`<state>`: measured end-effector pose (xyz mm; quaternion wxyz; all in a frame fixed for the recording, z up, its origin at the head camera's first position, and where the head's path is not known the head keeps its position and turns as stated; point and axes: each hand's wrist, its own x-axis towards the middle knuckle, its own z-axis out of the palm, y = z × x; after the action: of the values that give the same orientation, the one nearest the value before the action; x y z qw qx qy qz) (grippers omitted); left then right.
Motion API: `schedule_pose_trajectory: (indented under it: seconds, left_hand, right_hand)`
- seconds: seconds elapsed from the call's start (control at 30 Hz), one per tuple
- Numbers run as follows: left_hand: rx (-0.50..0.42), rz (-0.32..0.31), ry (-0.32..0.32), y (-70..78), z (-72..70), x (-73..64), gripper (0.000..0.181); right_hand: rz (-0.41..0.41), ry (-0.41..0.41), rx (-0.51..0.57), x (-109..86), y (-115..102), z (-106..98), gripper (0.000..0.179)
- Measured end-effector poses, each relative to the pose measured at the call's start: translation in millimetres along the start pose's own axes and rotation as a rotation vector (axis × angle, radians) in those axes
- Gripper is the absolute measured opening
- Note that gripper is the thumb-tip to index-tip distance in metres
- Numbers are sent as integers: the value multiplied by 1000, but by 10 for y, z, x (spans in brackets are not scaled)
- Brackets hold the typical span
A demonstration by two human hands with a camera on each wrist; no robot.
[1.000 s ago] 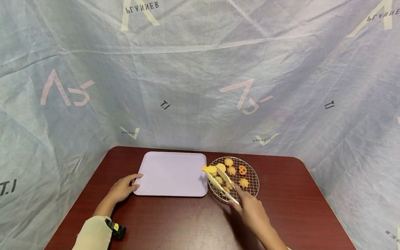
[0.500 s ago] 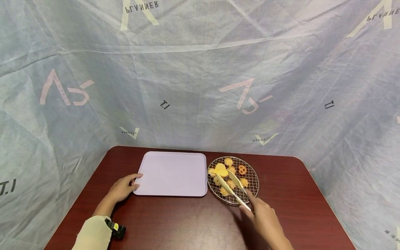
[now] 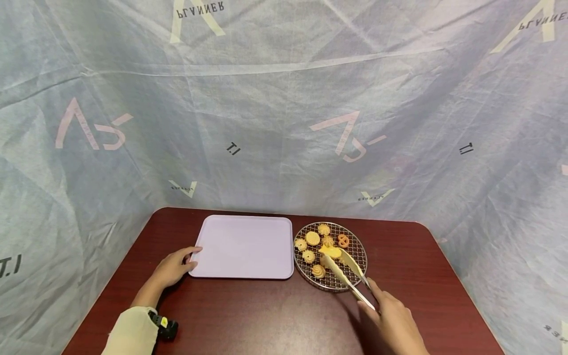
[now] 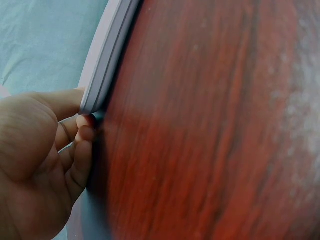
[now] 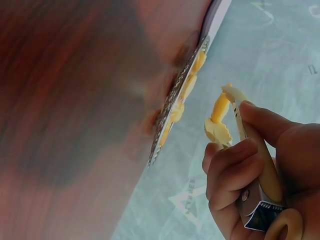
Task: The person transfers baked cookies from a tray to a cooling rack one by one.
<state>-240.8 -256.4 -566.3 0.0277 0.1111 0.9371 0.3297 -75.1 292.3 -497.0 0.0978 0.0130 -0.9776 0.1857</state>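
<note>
My left hand [image 3: 172, 268] holds the left edge of a pale lilac tray [image 3: 244, 246], thumb over the rim and the other fingers curled below it in the left wrist view. My right hand [image 3: 394, 318] grips metal tongs with cream scalloped tips [image 3: 335, 270]. Pinched between those tips is a yellow piece [image 3: 330, 252] with a pointed end, above the round wire rack [image 3: 339, 229]. In the right wrist view the yellow piece [image 5: 220, 106] hangs apart from the rack [image 5: 172, 97]. Under the tongs, some cookies are partly hidden.
Several cookies lie on the rack, among them a round one [image 3: 312, 238], a swirled one [image 3: 318, 271] and a small pretzel [image 3: 343, 240]. The rack stands against the tray's right side on a dark red wooden table [image 3: 248, 315]. Grey printed cloth [image 3: 275, 123] surrounds the table.
The right hand has drawn the tongs and the yellow piece rightward and toward me, from the rack's left edge to over its middle. The left hand stays on the tray.
</note>
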Motion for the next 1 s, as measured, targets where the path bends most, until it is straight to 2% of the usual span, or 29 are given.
schedule_pose_trajectory:
  seconds: [0.1, 0.3, 0.43, 0.83, 1.0]
  left_hand:
    - [-3, 1, -1, 3, -2, 1, 43]
    - [-5, 4, 3, -4, -1, 6, 43]
    - [-3, 4, 6, -17, 4, 15, 43]
    - [-3, 3, 7, -32, 9, 17, 44]
    - [-2, -1, 10, -15, 9, 16, 43]
  right_hand:
    - [33, -50, -14, -41, 63, -43, 63]
    - [134, -230, -31, -57, 176, -119, 68]
    - [154, -306, -47, -56, 251, -133, 73]
    - [176, -413, -56, -53, 330, -103, 78]
    - [173, -417, -61, -47, 313, -109, 79]
